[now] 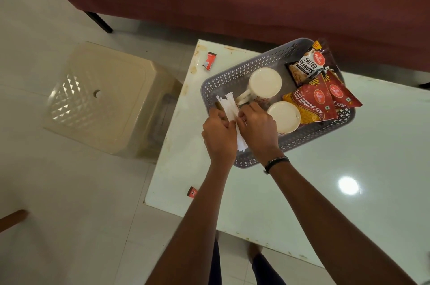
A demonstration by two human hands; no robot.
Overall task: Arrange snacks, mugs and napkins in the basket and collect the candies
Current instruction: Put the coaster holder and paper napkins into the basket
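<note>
Broadly, a glossy white worktop (pixel 302 180) carries a grey perforated plastic basket (pixel 232 77) holding crinkled snack packets (pixel 311 103) and two round cream mugs (pixel 264 83). Both hands, left (pixel 218 133) and right (pixel 257 130), pinch thin white napkins (pixel 229 105) at the basket's near-left end. Two small red candies (pixel 209 60) lie on the worktop.

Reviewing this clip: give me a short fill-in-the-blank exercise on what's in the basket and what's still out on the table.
1. Both hands, left hand and right hand, hold a stack of white ____ at the near-left end of the grey basket.
2. The basket holds ____ cream mugs: far mug, near mug.
3. The black packet in the basket reads "Salted ____".
4. ____ small red candies lie on the white table outside the basket: far candy, near candy.

Missing words: napkins; two; Peanuts; Two
</note>
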